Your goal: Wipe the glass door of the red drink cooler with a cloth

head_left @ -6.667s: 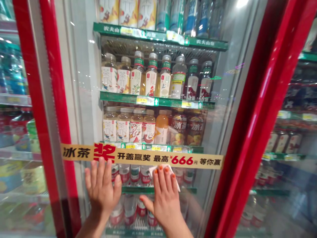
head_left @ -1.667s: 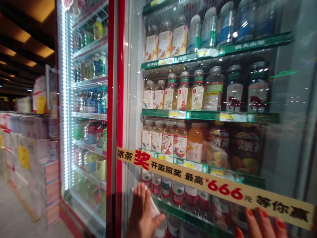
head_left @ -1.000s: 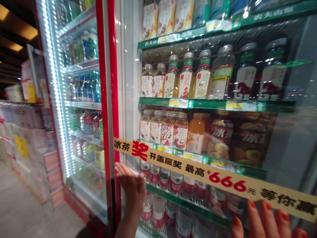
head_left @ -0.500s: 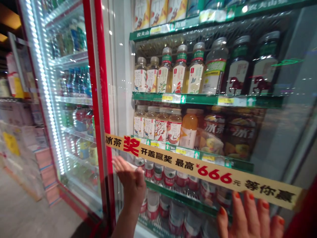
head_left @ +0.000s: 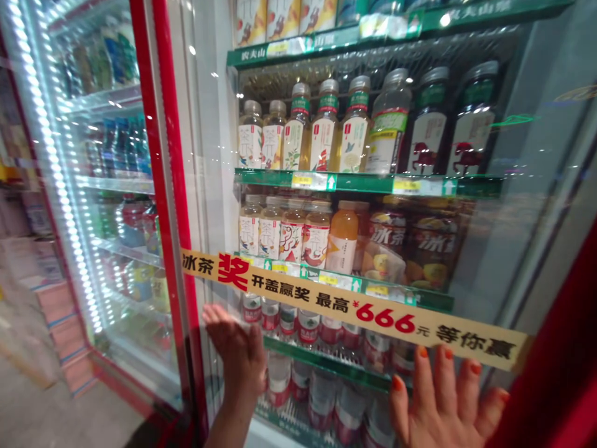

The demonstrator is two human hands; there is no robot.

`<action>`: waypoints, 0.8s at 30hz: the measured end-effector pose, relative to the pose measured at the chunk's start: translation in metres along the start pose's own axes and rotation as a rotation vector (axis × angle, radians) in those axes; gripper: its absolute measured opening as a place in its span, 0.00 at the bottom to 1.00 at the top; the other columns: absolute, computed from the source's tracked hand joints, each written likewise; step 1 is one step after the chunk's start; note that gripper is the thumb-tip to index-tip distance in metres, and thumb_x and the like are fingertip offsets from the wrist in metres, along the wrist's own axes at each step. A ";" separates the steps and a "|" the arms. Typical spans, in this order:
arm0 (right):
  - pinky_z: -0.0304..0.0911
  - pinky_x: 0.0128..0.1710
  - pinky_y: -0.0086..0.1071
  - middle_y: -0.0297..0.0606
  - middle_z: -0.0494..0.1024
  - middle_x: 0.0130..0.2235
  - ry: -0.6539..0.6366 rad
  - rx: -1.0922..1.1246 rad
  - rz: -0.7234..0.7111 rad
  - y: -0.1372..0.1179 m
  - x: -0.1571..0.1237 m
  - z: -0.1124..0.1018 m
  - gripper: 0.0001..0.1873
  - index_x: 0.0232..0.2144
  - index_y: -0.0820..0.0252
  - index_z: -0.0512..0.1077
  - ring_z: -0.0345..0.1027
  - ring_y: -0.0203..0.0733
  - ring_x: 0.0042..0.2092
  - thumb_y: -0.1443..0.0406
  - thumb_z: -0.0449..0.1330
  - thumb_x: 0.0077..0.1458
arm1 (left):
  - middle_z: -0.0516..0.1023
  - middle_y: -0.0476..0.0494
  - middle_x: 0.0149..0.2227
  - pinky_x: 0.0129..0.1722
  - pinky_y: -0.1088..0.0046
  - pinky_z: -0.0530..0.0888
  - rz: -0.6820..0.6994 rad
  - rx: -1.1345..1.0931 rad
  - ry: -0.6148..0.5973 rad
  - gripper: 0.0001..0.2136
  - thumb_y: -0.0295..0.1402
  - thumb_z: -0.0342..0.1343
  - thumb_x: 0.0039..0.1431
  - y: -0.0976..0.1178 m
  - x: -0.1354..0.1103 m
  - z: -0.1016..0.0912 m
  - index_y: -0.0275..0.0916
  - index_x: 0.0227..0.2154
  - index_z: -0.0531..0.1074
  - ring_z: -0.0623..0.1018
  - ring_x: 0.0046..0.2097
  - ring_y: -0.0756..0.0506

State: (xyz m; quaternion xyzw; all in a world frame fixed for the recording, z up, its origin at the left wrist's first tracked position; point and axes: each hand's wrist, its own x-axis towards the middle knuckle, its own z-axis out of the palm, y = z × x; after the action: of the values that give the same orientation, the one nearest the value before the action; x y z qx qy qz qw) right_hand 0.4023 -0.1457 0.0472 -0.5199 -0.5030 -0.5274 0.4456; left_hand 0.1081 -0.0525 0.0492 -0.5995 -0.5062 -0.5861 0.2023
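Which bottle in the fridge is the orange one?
The orange bottle, fifth from the left on the shelf just above the yellow banner; the others there look pale or dark.

- Behind the glass door (head_left: 209,155) we see green-edged shelves, one above another.
- The top shelf (head_left: 326,40) carries tea bottles (head_left: 280,15), cut off by the frame.
- On the second shelf (head_left: 364,182) we count five pale tea bottles (head_left: 298,134), one clear bottle (head_left: 387,124) and two dark bottles (head_left: 429,124).
- The third shelf (head_left: 438,300) bears four tea bottles (head_left: 280,230), an orange bottle (head_left: 342,236) and dark iced-tea bottles (head_left: 420,242).
- The fourth shelf (head_left: 326,364) holds small red-labelled bottles (head_left: 308,323).
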 end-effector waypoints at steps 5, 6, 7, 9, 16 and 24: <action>0.40 0.79 0.70 0.40 0.55 0.79 0.003 0.004 -0.026 0.001 0.000 -0.003 0.43 0.78 0.54 0.54 0.45 0.64 0.80 0.58 0.62 0.67 | 0.38 0.31 0.82 0.81 0.37 0.43 0.252 0.007 -0.066 0.46 0.58 0.45 0.72 0.071 -0.038 0.017 0.33 0.80 0.38 0.41 0.82 0.30; 0.41 0.79 0.72 0.39 0.55 0.79 0.002 0.012 -0.015 0.000 0.000 -0.003 0.43 0.78 0.52 0.54 0.45 0.65 0.80 0.58 0.62 0.67 | 0.40 0.31 0.82 0.81 0.40 0.43 0.357 0.022 -0.055 0.46 0.60 0.45 0.72 0.073 -0.057 0.020 0.32 0.80 0.42 0.43 0.82 0.31; 0.41 0.78 0.73 0.38 0.55 0.79 -0.003 0.023 0.013 -0.001 0.000 -0.003 0.42 0.78 0.50 0.54 0.46 0.66 0.80 0.58 0.62 0.67 | 0.42 0.33 0.82 0.82 0.43 0.43 0.425 0.036 -0.034 0.46 0.61 0.45 0.72 0.068 -0.073 0.020 0.32 0.79 0.44 0.44 0.82 0.32; 0.42 0.78 0.74 0.37 0.55 0.79 -0.011 0.046 0.085 -0.003 -0.001 -0.003 0.42 0.78 0.49 0.54 0.47 0.67 0.80 0.58 0.61 0.68 | 0.41 0.39 0.82 0.82 0.48 0.46 0.378 0.051 0.019 0.42 0.56 0.46 0.73 0.036 -0.086 0.016 0.36 0.80 0.43 0.45 0.82 0.36; 0.39 0.79 0.72 0.34 0.54 0.79 -0.024 0.071 0.122 -0.008 0.000 -0.006 0.40 0.78 0.47 0.55 0.45 0.66 0.80 0.55 0.60 0.69 | 0.30 0.37 0.82 0.79 0.29 0.53 -0.012 0.074 0.129 0.39 0.39 0.42 0.77 -0.027 -0.020 0.003 0.43 0.79 0.24 0.38 0.82 0.30; 0.41 0.80 0.65 0.33 0.60 0.77 0.053 0.090 0.140 -0.013 0.006 -0.004 0.36 0.76 0.46 0.59 0.50 0.60 0.79 0.52 0.59 0.71 | 0.41 0.32 0.82 0.82 0.47 0.48 0.386 0.089 0.073 0.39 0.50 0.44 0.76 0.021 -0.120 0.021 0.27 0.78 0.44 0.46 0.82 0.34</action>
State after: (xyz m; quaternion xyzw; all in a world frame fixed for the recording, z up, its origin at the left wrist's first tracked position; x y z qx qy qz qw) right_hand 0.3889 -0.1481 0.0529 -0.5190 -0.4767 -0.4852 0.5177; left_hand 0.1606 -0.0876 -0.0574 -0.6542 -0.3998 -0.5347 0.3555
